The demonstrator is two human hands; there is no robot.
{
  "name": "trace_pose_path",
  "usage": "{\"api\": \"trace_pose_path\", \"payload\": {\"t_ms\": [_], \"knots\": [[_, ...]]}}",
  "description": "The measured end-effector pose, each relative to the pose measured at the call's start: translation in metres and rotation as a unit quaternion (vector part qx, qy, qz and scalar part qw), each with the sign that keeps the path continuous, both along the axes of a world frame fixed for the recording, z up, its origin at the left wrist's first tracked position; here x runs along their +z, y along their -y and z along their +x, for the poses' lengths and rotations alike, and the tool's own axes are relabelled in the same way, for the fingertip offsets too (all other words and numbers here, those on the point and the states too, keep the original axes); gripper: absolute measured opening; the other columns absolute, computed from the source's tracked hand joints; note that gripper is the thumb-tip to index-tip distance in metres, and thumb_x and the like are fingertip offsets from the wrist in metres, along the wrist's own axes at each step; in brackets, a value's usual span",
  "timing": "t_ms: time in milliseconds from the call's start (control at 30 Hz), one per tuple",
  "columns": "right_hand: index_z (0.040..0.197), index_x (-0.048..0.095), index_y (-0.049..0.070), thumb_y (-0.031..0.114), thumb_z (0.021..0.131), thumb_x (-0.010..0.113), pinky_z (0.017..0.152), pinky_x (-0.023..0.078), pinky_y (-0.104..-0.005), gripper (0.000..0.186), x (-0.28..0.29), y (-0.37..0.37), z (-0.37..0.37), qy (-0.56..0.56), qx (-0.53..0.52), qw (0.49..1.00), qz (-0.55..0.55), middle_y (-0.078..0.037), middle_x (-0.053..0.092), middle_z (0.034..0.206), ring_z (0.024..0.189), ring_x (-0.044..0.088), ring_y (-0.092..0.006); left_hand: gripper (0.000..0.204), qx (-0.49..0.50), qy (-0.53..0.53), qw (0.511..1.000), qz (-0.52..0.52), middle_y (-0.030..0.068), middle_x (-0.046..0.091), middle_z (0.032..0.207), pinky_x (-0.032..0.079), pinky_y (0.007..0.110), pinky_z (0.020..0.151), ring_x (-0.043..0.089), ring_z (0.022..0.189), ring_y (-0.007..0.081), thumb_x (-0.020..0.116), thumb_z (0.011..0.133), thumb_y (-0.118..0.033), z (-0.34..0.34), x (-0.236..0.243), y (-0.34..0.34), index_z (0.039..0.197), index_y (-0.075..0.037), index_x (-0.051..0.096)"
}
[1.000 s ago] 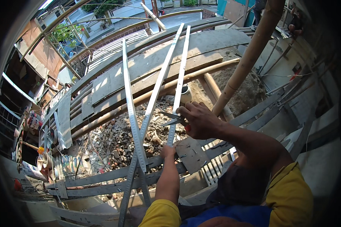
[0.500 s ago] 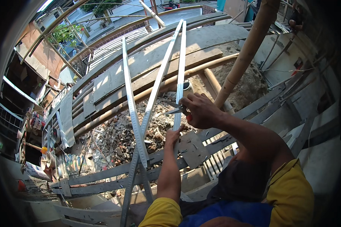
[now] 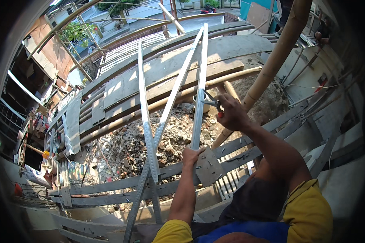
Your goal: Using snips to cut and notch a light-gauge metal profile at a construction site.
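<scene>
My left hand is wrapped round the lower part of a long, pale metal channel that runs away from me. In my right hand is a pair of tin snips with a red grip showing. Their blades are spread and lie at the right edge of this channel, farther along than my left hand. Two more metal lengths lie to the left: a middle channel meeting the held one at its far end, and a perforated angle strip crossing the middle one lower down.
A thick bamboo pole slants up close to my right hand. Grey boards on bamboo form a platform ahead. Dark wooden slats cross in front of me, above rubble. Another person is at the far right.
My right hand has moved the snips farther along the channel and slightly right. The blades, which lay across the channel, now sit at its right edge. The left hand still grips it.
</scene>
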State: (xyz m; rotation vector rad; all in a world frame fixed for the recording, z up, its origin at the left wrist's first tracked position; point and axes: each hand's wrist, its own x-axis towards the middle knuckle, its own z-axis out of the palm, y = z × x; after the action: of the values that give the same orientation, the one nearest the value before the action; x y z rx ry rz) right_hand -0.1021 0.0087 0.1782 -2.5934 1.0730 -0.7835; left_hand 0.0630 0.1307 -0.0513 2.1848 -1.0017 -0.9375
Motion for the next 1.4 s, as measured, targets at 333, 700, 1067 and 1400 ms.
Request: {"api": "trace_pose_path", "payload": {"t_ms": [333, 700, 1067, 1400], "knots": [[0.111, 0.055, 0.004, 0.000, 0.076, 0.054, 0.063, 0.048, -0.0465, 0.035, 0.038, 0.038, -0.001, 0.087, -0.122, 0.989, 0.000, -0.016, 0.057, 0.074, 0.071, 0.061, -0.0394, 0.049, 0.139, 0.172, 0.975, 0.020, 0.0210, 0.068, 0.090, 0.054, 0.048, 0.077, 0.067, 0.086, 0.0390, 0.076, 0.065, -0.026, 0.091, 0.177, -0.075, 0.106, -0.005, 0.059], [0.140, 0.045, 0.021, -0.002, 0.070, 0.067, 0.090, 0.038, -0.0455, 0.077, 0.187, -0.012, 0.124, -0.121, 0.113, 0.971, -0.173, -0.018, 0.036, 0.135, 0.103, 0.048, -0.0321, 0.020, 0.152, 0.362, 0.918, 0.057, 0.0101, 0.060, 0.074, 0.049, 0.046, 0.055, 0.061, 0.062, 0.0349, 0.068, 0.072, -0.017, 0.150, 0.432, -0.348, 0.086, -0.010, 0.056], [0.128, 0.052, 0.014, 0.006, 0.080, 0.062, 0.086, 0.042, -0.0457, 0.050, 0.256, -0.142, 0.164, -0.098, 0.345, 0.929, -0.088, -0.022, 0.051, 0.128, 0.099, 0.056, -0.0358, 0.022, 0.137, 0.266, 0.918, 0.259, 0.0120, 0.062, 0.075, 0.053, 0.044, 0.064, 0.065, 0.071, 0.0325, 0.068, 0.073, -0.025, 0.111, 0.686, -0.545, 0.088, -0.011, 0.062], [0.116, 0.052, 0.008, 0.005, 0.080, 0.057, 0.083, 0.040, -0.0510, 0.037, 0.269, -0.155, 0.188, -0.089, 0.364, 0.926, -0.043, -0.018, 0.055, 0.109, 0.096, 0.054, -0.0382, 0.029, 0.115, 0.240, 0.919, 0.290, 0.0101, 0.064, 0.082, 0.053, 0.044, 0.070, 0.066, 0.078, 0.0325, 0.073, 0.066, -0.021, 0.117, 0.783, -0.550, 0.092, -0.012, 0.064]]}}
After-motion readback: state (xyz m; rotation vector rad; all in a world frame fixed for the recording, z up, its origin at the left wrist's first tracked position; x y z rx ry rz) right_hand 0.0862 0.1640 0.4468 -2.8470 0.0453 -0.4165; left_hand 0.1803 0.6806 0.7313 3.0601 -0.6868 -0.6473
